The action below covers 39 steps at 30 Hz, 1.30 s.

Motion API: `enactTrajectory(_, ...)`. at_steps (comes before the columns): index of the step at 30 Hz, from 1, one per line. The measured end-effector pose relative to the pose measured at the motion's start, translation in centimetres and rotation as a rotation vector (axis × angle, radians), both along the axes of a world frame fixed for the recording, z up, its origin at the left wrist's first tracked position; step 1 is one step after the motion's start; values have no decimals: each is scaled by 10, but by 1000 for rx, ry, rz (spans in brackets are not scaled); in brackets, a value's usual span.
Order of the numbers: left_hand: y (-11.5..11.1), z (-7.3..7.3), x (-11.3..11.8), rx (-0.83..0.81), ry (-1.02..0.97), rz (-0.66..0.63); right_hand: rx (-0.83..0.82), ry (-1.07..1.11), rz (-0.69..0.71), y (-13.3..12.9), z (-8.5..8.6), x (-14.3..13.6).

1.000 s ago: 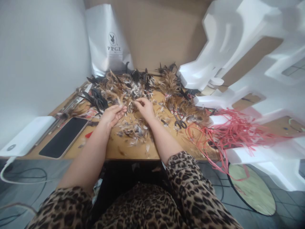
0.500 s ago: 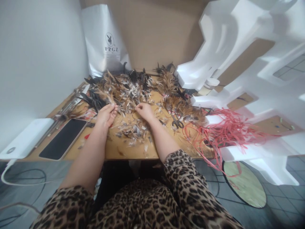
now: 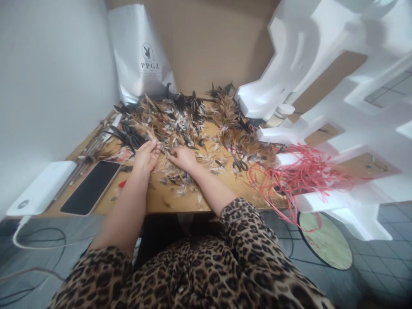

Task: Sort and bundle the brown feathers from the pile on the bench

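My left hand (image 3: 147, 155) is closed in a pinch on tan feathers (image 3: 147, 132) that fan up beyond its fingertips. Just to its right, my right hand (image 3: 183, 159) is closed too, thumb and fingers pressed together close to the left one; whatever it pinches is too small to make out. Behind both hands spreads a heap of brown, white and black feathers (image 3: 180, 116). Dark feathers (image 3: 127, 135) lie beside the left hand. Loose feather bits (image 3: 182, 178) are scattered on the wooden table (image 3: 174, 208) below my hands.
Black scissors (image 3: 240, 165) and bundled brown feathers (image 3: 247, 146) lie to the right, beside tangled red ribbon (image 3: 305, 176) and white foam pieces (image 3: 305, 201). On the left are a phone (image 3: 90, 187) and a white power bank (image 3: 41, 187). A silvery bag (image 3: 144, 56) stands behind.
My right hand has moved left, closer to my left hand, which keeps its pinch on the feathers. The whole view has shifted slightly.
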State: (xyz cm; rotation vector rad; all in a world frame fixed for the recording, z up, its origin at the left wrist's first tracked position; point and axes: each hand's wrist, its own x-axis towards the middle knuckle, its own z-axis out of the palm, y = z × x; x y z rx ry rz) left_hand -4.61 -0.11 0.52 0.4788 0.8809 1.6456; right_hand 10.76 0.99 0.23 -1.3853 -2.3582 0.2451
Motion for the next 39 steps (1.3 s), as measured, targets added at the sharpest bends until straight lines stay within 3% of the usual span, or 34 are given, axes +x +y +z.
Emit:
enactTrajectory(4,0,-2,1,4,26,-20,32,-56,-22,0,-2,-7)
enactTrajectory(8,-1,-1,2,-13,49,-28,-69,39,-46,7,-2,1)
enactTrajectory(11,-1,0,3,-25,49,-28,-241,331,-46,15,0,12)
enactTrajectory(16,-4,0,8,-67,87,-122,-526,1015,-92,24,4,20)
enactTrajectory(19,-5,-3,13,-82,128,-183,-623,1206,-75,21,9,17)
enactTrajectory(28,-7,-4,22,-95,164,-244,-612,1213,22,8,10,4)
enactTrajectory(39,-8,-5,26,-117,181,-237,-593,1224,-19,9,7,3)
